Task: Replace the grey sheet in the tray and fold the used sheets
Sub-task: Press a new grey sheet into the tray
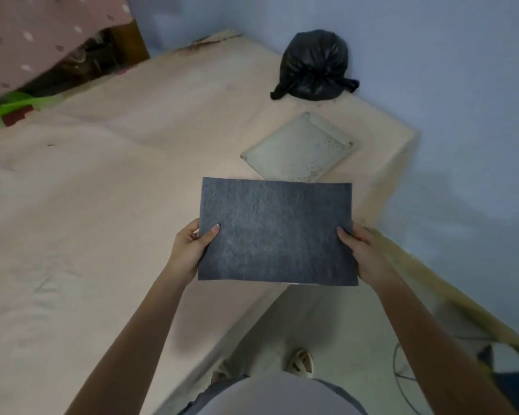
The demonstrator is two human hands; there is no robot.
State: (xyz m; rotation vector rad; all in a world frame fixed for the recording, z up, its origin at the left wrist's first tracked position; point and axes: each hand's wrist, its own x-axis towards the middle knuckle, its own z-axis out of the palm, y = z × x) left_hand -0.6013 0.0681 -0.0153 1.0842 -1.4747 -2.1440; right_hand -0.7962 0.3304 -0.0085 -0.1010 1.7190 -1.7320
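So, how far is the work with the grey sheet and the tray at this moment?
Done, it seems: the tray on the bed holds no grey sheet, only specks, so the old one looks removed. In hand: the left hand and the right hand grip the grey sheet flat by its side edges, in front of the tray. Left: laying it in the tray and folding; no used sheets are visible.

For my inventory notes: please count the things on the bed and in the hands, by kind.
Grey sheet, held by left hand and right hand: 1
Tray on the bed: 1
Black tied bag on the bed: 1
Total: 3
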